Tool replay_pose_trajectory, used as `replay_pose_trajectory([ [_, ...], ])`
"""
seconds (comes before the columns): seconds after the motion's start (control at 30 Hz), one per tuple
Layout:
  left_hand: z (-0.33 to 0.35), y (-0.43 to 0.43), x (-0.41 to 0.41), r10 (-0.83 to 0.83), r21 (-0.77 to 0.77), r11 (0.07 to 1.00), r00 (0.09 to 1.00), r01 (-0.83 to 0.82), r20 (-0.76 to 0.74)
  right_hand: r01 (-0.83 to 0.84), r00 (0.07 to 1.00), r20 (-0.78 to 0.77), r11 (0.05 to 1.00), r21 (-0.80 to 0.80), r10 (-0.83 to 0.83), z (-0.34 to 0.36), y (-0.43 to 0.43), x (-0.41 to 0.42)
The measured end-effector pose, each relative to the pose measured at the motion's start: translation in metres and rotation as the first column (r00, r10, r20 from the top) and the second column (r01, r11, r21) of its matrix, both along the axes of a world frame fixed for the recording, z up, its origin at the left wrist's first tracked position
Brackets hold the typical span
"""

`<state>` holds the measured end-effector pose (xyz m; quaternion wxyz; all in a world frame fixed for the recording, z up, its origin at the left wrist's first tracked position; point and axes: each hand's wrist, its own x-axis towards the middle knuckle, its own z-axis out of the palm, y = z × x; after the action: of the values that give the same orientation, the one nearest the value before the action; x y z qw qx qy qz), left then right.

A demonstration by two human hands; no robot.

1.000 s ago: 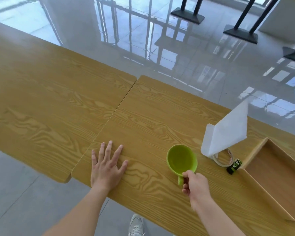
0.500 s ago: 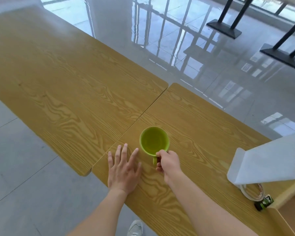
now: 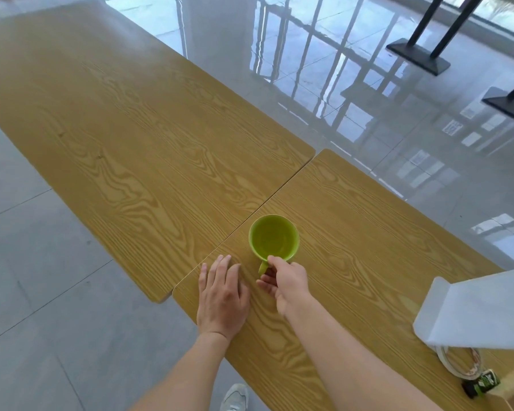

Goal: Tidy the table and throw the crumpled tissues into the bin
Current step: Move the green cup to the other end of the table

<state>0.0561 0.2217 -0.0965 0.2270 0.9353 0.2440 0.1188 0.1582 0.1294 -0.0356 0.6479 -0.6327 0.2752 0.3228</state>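
From the head camera, the right hand (image 3: 288, 281) pinched the small handle of a green cup (image 3: 273, 237) between thumb and fingers. The cup was round, smooth and glossy, and it looked empty inside; it stood upright on the table (image 3: 353, 232), just beside the seam where a second table (image 3: 116, 120) met the first one. The left hand (image 3: 221, 298) lay flat on the wood near the table's corner, palm down, its fingers close together and holding nothing.

Both table tops were of yellow wood pattern with strong wavy grain and rounded corners. At the right edge a white folded sheet (image 3: 475, 312) stood tilted, stiff and matte. Under it lay a ring of clear tape (image 3: 457, 363), and just beside that a small dark object with a green label (image 3: 482, 387), perhaps a little bottle, too blurred to tell.

No crumpled tissue and no bin showed in this view.

The floor (image 3: 368, 93) was of pale glossy tiles which reflected window bars. Black metal stands (image 3: 419, 54) stood far behind. A grey shoe (image 3: 235, 397) showed under the table edge.
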Motion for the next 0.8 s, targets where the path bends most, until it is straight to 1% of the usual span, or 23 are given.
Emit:
replay_pose_trajectory([
  [0.1, 0.004, 0.003, -0.005, -0.003, -0.06, 0.998, 0.999, 0.006, 0.051, -0.083, 0.997, 0.005, 0.997, -0.008, 0.083, 0.002, -0.003, -0.001],
  [0.17, 0.006, 0.005, -0.007, -0.022, -0.065, 0.998, 0.998, 0.026, 0.059, -0.117, 0.991, 0.053, 0.987, -0.109, 0.124, 0.003, -0.01, 0.005],
  [0.23, 0.011, 0.004, -0.004, -0.019, -0.084, 0.996, 0.998, 0.024, 0.059, -0.113, 0.977, 0.144, 0.957, -0.269, 0.156, 0.004, -0.017, 0.019],
  [0.27, 0.013, 0.003, -0.001, -0.008, -0.103, 0.995, 0.998, 0.015, 0.062, -0.109, 0.966, 0.189, 0.943, -0.314, 0.174, 0.005, -0.018, 0.026],
  [0.33, 0.019, 0.0, 0.005, 0.026, -0.143, 0.99, 0.997, -0.014, 0.079, -0.13, 0.942, 0.249, 0.928, -0.351, 0.226, 0.006, -0.017, 0.038],
  [0.43, 0.028, 0.0, 0.011, 0.065, -0.184, 0.982, 0.994, -0.048, 0.088, -0.173, 0.913, 0.274, 0.895, -0.41, 0.302, 0.004, -0.011, 0.044],
  [0.5, 0.03, 0.003, 0.011, 0.064, -0.211, 0.977, 0.993, -0.041, 0.102, -0.166, 0.917, 0.273, 0.901, -0.401, 0.29, 0.002, -0.009, 0.042],
  [0.6, 0.032, 0.01, 0.008, 0.07, -0.245, 0.969, 0.99, -0.039, 0.12, -0.163, 0.936, 0.246, 0.928, -0.335, 0.253, 0.0, -0.004, 0.036],
  [0.7, 0.032, 0.016, 0.001, 0.073, -0.189, 0.98, 0.994, -0.055, 0.086, -0.158, 0.944, 0.235, 0.944, -0.289, 0.23, -0.002, 0.002, 0.032],
  [0.8, 0.026, 0.021, -0.008, 0.029, -0.122, 0.992, 0.998, -0.021, 0.064, -0.131, 0.96, 0.215, 0.966, -0.223, 0.179, -0.006, 0.005, 0.029],
])
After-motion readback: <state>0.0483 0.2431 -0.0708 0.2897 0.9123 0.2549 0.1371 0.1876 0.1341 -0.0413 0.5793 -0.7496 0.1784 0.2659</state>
